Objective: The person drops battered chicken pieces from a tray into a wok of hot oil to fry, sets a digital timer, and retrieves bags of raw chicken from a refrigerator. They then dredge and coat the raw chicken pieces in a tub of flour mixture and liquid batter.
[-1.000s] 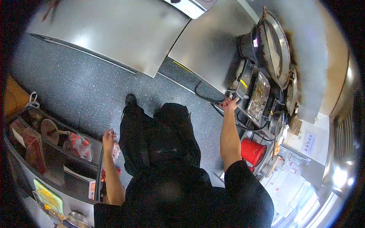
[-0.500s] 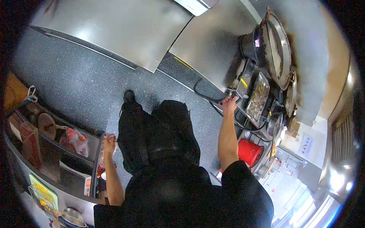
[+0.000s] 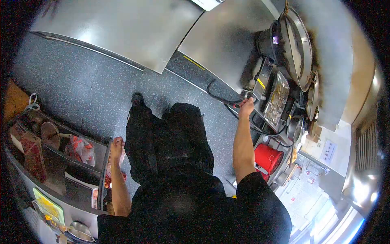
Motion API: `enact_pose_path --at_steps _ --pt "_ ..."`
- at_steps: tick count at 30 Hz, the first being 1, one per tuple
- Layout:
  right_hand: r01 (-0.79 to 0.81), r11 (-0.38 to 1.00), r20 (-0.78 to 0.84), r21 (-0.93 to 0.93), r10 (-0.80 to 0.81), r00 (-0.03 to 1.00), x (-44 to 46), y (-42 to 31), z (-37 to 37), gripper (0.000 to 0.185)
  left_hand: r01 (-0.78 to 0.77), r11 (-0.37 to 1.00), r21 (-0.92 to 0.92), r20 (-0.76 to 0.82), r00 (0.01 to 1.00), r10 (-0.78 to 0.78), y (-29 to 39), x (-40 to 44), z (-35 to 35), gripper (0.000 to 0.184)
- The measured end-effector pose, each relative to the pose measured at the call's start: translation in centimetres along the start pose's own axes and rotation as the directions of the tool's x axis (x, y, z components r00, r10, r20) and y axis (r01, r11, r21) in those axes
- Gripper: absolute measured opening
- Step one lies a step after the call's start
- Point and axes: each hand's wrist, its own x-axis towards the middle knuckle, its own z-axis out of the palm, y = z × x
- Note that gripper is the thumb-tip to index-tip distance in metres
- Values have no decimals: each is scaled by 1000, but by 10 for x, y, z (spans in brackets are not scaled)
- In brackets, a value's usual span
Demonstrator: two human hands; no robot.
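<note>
My right hand (image 3: 246, 107) is closed at the stove's front edge, around the end of a black hose (image 3: 225, 99). A small red part shows beside the fingers, and metal fittings (image 3: 248, 92) sit just beyond them; the exact grip is partly hidden. My left hand (image 3: 117, 148) hangs low with curled fingers and nothing visible in them. It is beside the edge of a shelved steel counter (image 3: 105, 171). Near the right hand, a long foil-lined tray (image 3: 277, 101) lies along the stove.
A large wok (image 3: 298, 49) stands on the stove at the upper right. Below it is a red bucket (image 3: 268, 157). Steel cabinet fronts (image 3: 122, 32) run along the top. The left shelves hold a plastic bag (image 3: 80, 150) and a round pan (image 3: 50, 134). Speckled floor (image 3: 105, 97) lies between.
The hose section near my right hand has shifted slightly upward, and that hand has moved a little up with it. My left hand has risen slightly. The view has shifted a little.
</note>
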Motion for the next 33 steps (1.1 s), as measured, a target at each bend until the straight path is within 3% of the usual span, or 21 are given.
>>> enact_pose_path --at_steps 3,5,8,11,14,17,21,24,26,32,33 --pt "16 1000 41 -21 -15 999 -2 -3 -2 42 -86 991 103 29 996 84 4 -3 -5 24" --pt "72 996 50 -49 -70 996 -2 -1 -1 38 -41 981 188 20 999 38 1 -4 -8 24" --pt "94 992 46 -89 -91 995 0 1 -2 40 1 994 108 23 1000 -4 -26 1 -12 23" --pt "125 976 18 -177 -124 992 11 12 -6 38 8 989 148 22 1000 -12 -29 -3 -14 21" --pt "96 975 -6 -202 -99 995 10 10 -6 37 260 962 83 28 964 -263 -1 -11 -11 22" --pt "120 949 -17 -291 -131 991 8 7 -5 40 25 987 159 -25 999 -22 -9 -9 -5 23" --pt "183 863 -32 -470 -223 974 14 11 -7 43 41 999 22 43 998 -42 -26 2 -7 28" --pt "148 912 -60 -383 -185 981 4 2 -2 44 -25 999 -24 87 996 27 -38 6 -11 30" --pt "114 884 -72 -453 -163 984 7 2 -3 50 -5 999 -49 75 997 8 -37 6 -10 32" --pt "122 850 -87 -512 -193 977 10 6 -5 51 66 977 201 -18 998 -63 -10 2 -9 29" --pt "125 853 -93 -507 -199 976 7 4 -4 50 69 990 120 -1 998 -69 -15 3 -10 29"
